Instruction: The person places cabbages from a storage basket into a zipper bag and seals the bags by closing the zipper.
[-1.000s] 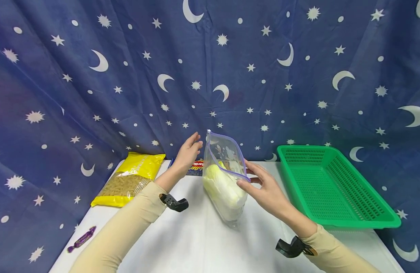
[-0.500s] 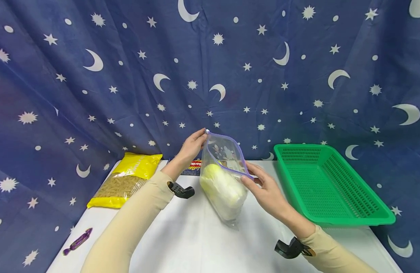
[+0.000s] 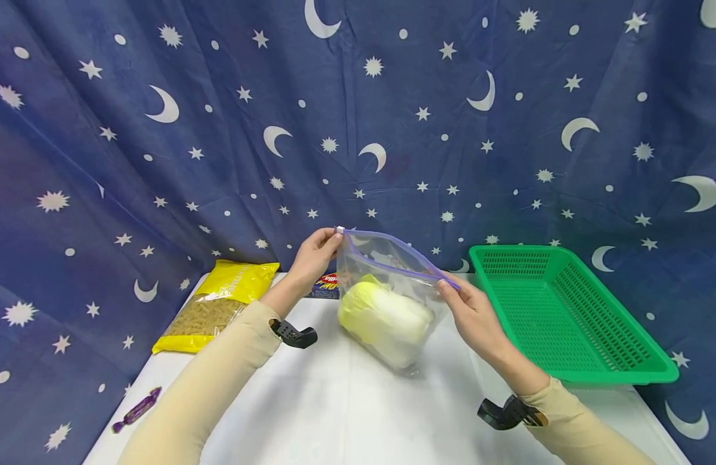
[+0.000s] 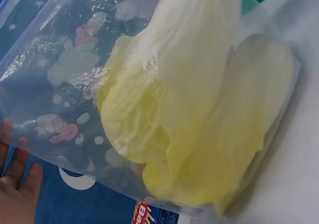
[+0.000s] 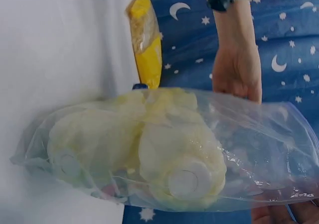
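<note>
Pinching the two ends of the purple zip strip, the left hand [image 3: 313, 254] holds the far corner by the white slider and the right hand [image 3: 472, 311] holds the near corner, each with finger and thumb closed on the strip of the clear zip bag [image 3: 387, 294]. The bag stands with its base on the white table [image 3: 346, 413], its mouth drawn taut between the hands, and a pale yellow-green cabbage [image 3: 383, 320] fills the lower half. To close the strip well, keep it straight and level under light tension, hold the near corner fixed, and run the slider along the whole strip without letting the film bunch under it; the cabbage leaves sit below the strip and appear clear of it, though this should be checked from the wrist views, where the leaves press close against the film. A green plastic basket [image 3: 567, 316] sits just right of the right hand. A yellow pasta packet [image 3: 221, 303] lies left of the left forearm, a small printed packet [image 3: 325, 285] lies behind the bag, and a purple wrapped sweet [image 3: 137, 408] rests near the front left edge. None of these obstructs the strip.
</note>
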Demonstrator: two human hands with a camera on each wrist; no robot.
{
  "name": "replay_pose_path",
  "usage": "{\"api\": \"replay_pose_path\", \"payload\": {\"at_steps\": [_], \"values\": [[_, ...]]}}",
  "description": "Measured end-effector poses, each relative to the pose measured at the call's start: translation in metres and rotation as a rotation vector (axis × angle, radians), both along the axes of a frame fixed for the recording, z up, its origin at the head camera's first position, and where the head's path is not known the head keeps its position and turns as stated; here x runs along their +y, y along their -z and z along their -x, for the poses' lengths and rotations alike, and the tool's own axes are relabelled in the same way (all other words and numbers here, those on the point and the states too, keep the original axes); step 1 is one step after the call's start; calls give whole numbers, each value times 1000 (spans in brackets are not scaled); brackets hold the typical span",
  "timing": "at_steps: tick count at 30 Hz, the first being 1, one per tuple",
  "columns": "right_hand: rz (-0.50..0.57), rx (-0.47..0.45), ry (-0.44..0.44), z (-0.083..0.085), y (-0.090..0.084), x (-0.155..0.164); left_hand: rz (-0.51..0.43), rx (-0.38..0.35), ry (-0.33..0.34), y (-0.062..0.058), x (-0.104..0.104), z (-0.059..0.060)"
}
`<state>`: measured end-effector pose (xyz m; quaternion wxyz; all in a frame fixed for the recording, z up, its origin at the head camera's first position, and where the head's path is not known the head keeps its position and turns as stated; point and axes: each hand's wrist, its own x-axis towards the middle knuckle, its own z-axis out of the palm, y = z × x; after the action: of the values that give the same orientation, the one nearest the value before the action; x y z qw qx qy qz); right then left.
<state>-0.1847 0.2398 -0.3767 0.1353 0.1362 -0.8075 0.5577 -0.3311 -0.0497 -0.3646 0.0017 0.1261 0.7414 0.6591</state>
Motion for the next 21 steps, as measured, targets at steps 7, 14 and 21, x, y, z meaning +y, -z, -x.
{"api": "replay_pose_path", "payload": {"at_steps": [7, 14, 21], "values": [[22, -51, 44, 12, 1, 13, -37, 15, 12, 3, -9, -8], [29, -125, 74, 27, -5, 21, -46, 13, 14, 4, -19, -22], [125, -203, 79, 41, -11, 28, -96, -6, 9, 7, -24, -37]]}}
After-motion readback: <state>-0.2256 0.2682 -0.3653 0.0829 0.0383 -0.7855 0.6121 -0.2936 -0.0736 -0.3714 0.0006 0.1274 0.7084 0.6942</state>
